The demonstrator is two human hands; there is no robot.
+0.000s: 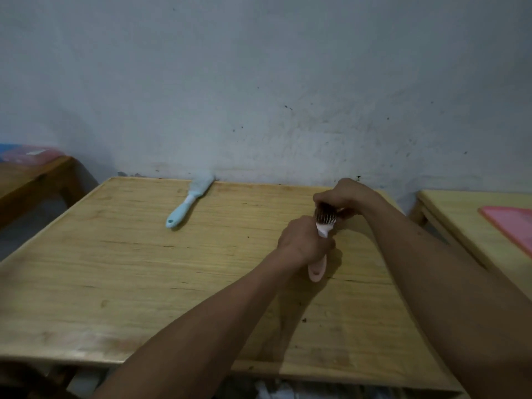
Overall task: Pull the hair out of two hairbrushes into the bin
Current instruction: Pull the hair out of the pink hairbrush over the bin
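Note:
A pink hairbrush (317, 270) is held above the right part of the wooden table (144, 269). My left hand (302, 243) grips its handle, with the white neck and dark hair-filled bristles (325, 216) sticking up. My right hand (341, 197) is closed over the top of the bristle head, fingers pinched on the hair. A light blue hairbrush (188, 203) lies on the table at the far middle, handle toward me, head near the wall. No bin is in view.
A grey-white wall (259, 96) runs along the table's far edge. A second wooden table (449, 208) with a pink mat (512, 223) stands at the right. A wooden bench (31, 174) with pink items is at the left.

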